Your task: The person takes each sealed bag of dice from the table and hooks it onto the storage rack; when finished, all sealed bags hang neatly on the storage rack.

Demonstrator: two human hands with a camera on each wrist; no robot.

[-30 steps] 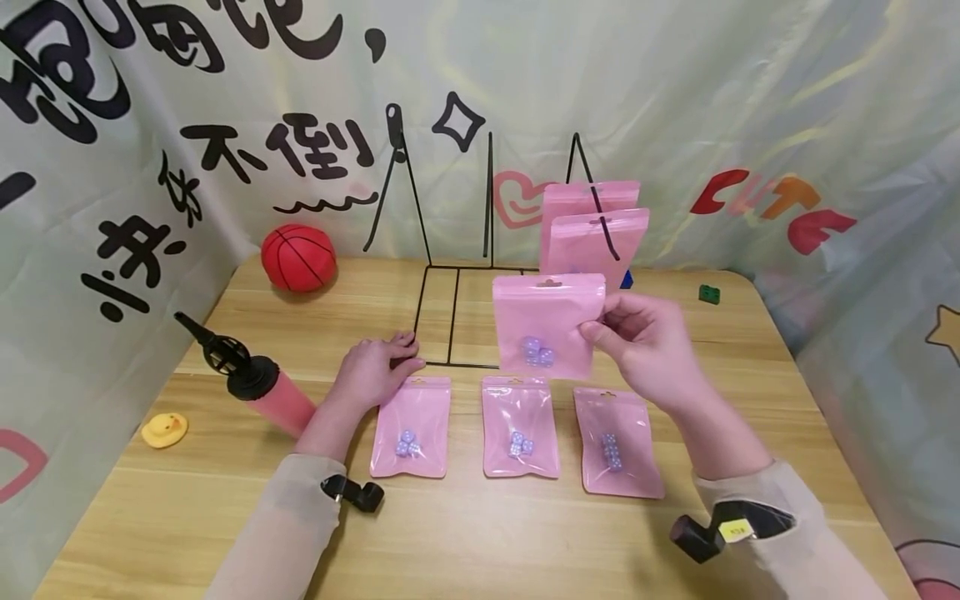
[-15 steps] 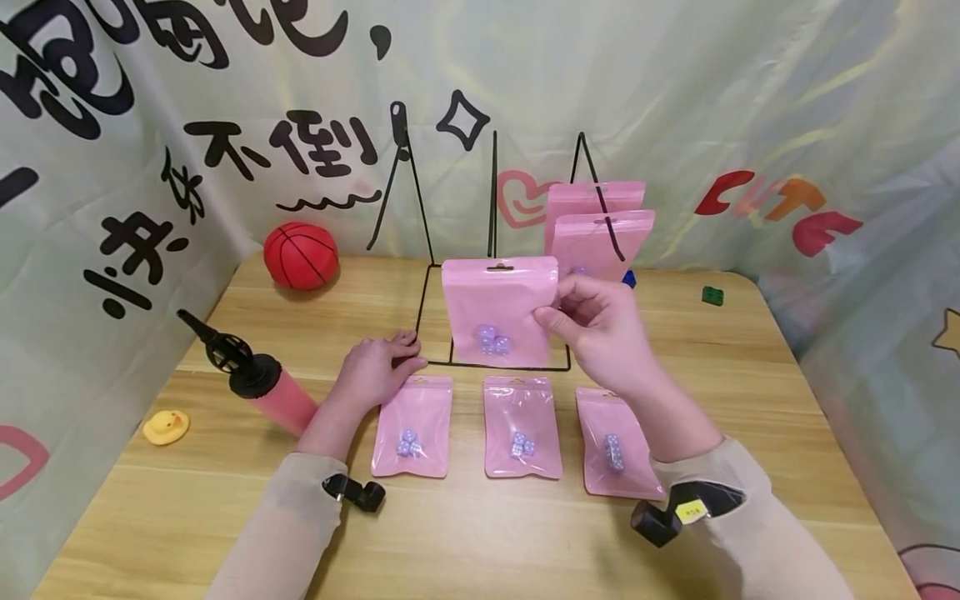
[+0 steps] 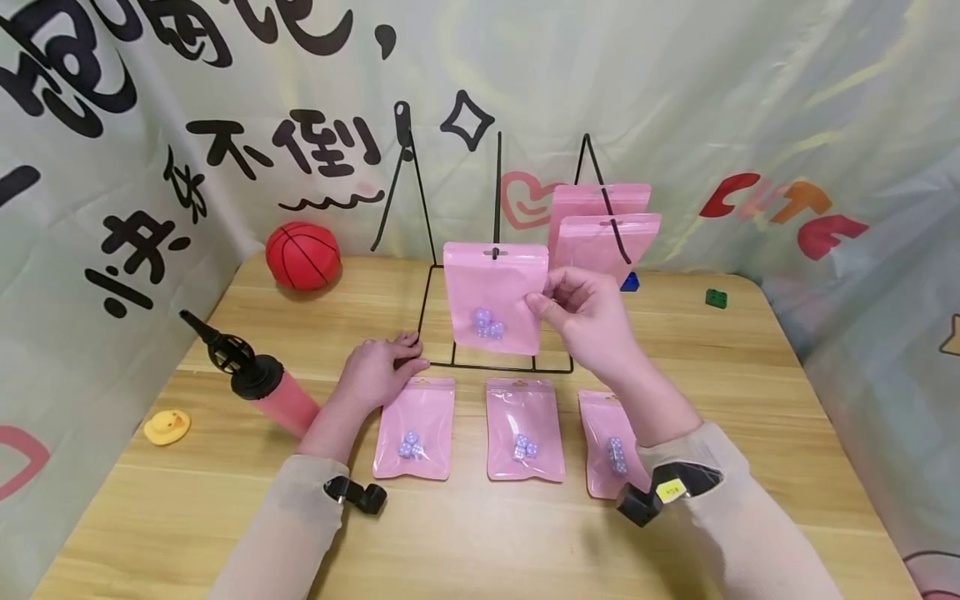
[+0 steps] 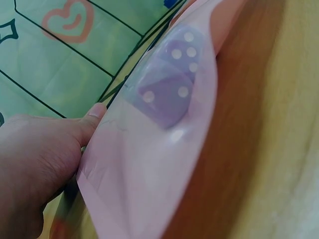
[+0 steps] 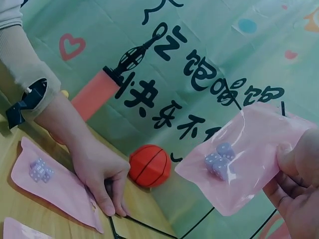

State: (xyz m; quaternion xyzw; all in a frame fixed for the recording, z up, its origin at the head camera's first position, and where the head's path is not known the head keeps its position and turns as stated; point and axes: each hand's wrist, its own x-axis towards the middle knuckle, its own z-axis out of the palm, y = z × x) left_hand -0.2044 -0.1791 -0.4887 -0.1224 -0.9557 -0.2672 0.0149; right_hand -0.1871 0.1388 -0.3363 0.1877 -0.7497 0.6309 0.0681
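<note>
My right hand (image 3: 577, 312) pinches the right edge of a pink pouch (image 3: 495, 296) with purple dice inside, held upright at the middle hook of the black wire rack (image 3: 495, 250); the hook's tip sits at the pouch's hanging hole. The right wrist view shows the same pouch (image 5: 239, 154) in my fingers (image 5: 299, 164). My left hand (image 3: 378, 367) rests on the rack's front left corner, its fingers pressing the wire base. In the left wrist view my thumb (image 4: 87, 122) touches the top of a flat pouch (image 4: 154, 144).
Three pink dice pouches (image 3: 525, 429) lie in a row on the wooden table (image 3: 487, 533). Two more pouches (image 3: 603, 233) hang on the rack's right hook. A red ball (image 3: 302, 255), a pump (image 3: 255, 383), a yellow duck (image 3: 166, 427) and a green brick (image 3: 716, 297) lie around.
My right hand has carried the pouch leftward and slightly up, from beside the right hook to the middle hook. The left hand has stayed on the rack base.
</note>
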